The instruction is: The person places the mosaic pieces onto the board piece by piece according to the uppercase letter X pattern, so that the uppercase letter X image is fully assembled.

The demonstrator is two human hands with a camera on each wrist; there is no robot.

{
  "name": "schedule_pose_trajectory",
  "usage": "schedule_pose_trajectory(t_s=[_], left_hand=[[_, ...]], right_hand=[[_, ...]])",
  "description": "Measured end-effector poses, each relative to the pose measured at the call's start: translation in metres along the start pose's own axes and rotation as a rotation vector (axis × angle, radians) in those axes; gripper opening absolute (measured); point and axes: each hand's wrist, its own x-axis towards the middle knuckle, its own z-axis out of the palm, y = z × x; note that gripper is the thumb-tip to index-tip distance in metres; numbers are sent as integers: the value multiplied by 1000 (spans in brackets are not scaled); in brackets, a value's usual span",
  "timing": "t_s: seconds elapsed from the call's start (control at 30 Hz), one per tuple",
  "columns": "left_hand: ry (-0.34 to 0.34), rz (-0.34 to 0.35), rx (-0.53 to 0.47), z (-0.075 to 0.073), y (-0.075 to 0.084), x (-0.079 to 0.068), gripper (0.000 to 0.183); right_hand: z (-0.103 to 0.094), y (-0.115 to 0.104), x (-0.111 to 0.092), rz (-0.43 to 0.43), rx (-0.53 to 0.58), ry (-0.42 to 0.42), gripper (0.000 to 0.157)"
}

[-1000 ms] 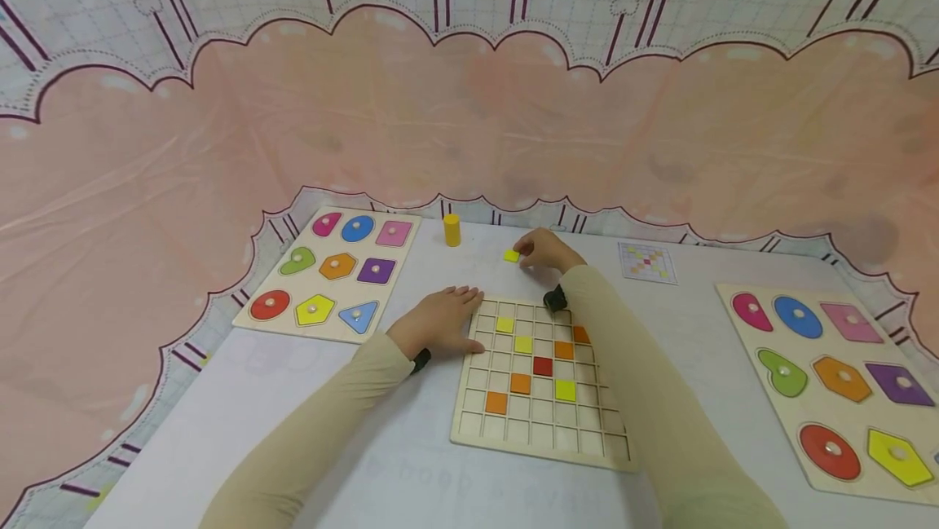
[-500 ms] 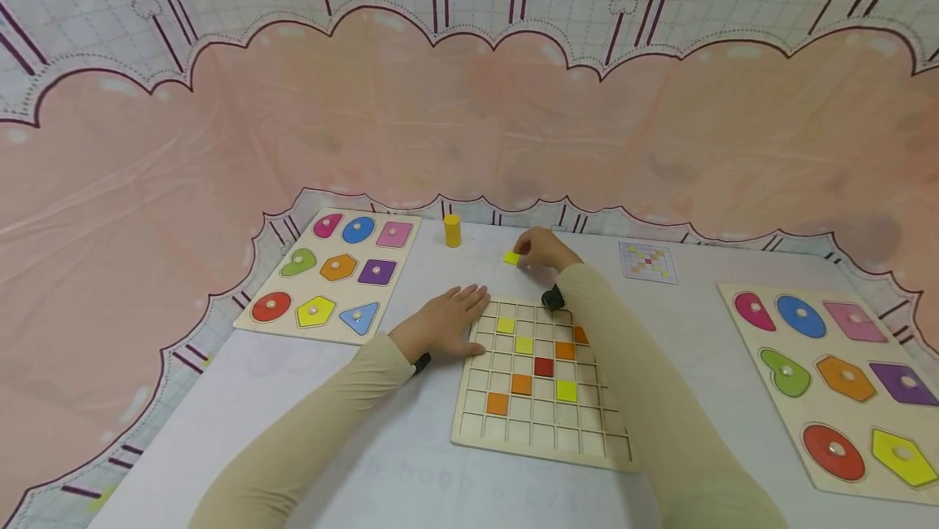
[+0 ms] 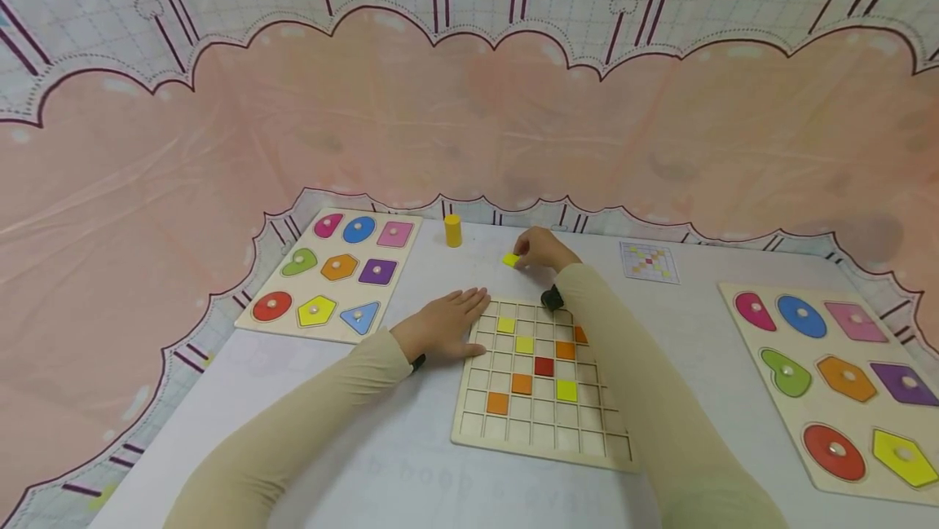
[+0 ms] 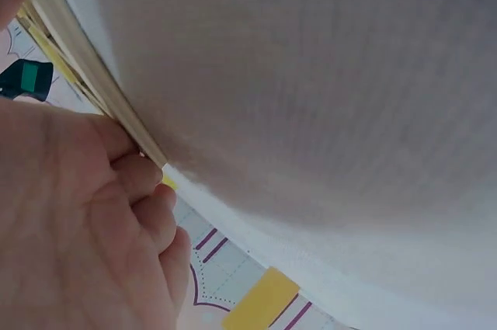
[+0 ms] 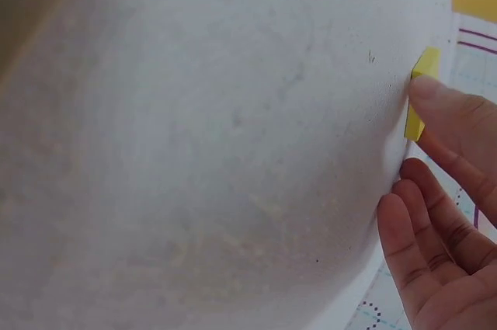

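My right hand [image 3: 545, 249] is beyond the far edge of the wooden grid board [image 3: 539, 449]. Its thumb and index finger pinch a small yellow square tile [image 3: 510, 259], which the right wrist view shows as a yellow tile [image 5: 423, 97] under the thumb, low over the white table. The other fingers are loosely bent. My left hand [image 3: 443, 324] lies with fairly straight fingers against the board's left side, the thumb touching its edge; in the left wrist view the fingers meet the board edge [image 4: 101, 81]. Yellow, orange and one red tile [image 3: 544, 366] sit in the grid, partly hidden by my right sleeve.
A yellow cylinder [image 3: 452, 231] stands at the back. Shape puzzle boards lie at the left [image 3: 323, 333] and right [image 3: 795, 464]. A small printed pattern card [image 3: 649, 262] lies right of my right hand. A patterned cloth [image 3: 469, 121] rises behind the table.
The yellow tile and my right fingers shift very slightly toward the board, and the tile looks a little more turned. My left hand stays at the board, having moved only a touch to the right.
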Motion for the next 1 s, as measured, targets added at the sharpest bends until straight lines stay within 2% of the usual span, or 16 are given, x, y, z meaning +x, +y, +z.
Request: schedule_pose_trajectory(t_s=[0.2,0.4,0.6,1.0], left_hand=[[6,-6,-6,1,1,-1,86],[13,-8,0,1,1,-2,86],[16,-7,-12,1,2,-4,85],[23,-9,-16,2,1,-3,85]], right_hand=[[1,2,3,-15,8,-32,37],[2,5,2,-39,9,-14,27],[2,9,2,-4,36,-11,19],[-1,16,-2,-23,181,-53,31]])
